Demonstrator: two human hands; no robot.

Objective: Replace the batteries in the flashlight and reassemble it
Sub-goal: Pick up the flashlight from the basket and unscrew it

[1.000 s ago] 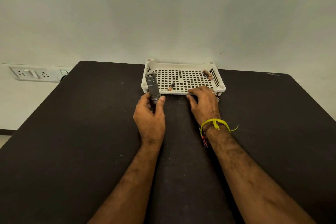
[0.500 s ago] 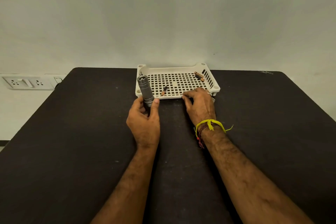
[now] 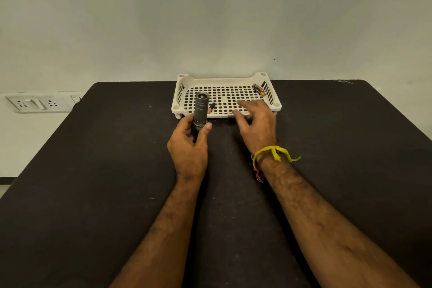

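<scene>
My left hand point(image 3: 188, 147) grips the lower end of a grey metal flashlight point(image 3: 201, 110), held upright in front of the left part of a cream perforated tray point(image 3: 224, 82). One small battery point(image 3: 211, 107) lies in the tray just right of the flashlight. More batteries point(image 3: 259, 89) lie in the tray's far right corner. My right hand point(image 3: 257, 124) hovers over the tray's front rim with its fingers spread and nothing visible in them; it is motion-blurred.
The tray sits at the far edge of a black table point(image 3: 93, 194), against a pale wall. A white socket panel point(image 3: 37, 103) is on the wall to the left. A yellow thread band point(image 3: 273, 153) circles my right wrist.
My right hand has lifted off the table in front of the tray and reaches over its front rim. My left hand keeps hold of the flashlight, shifted slightly right relative to the tray.
</scene>
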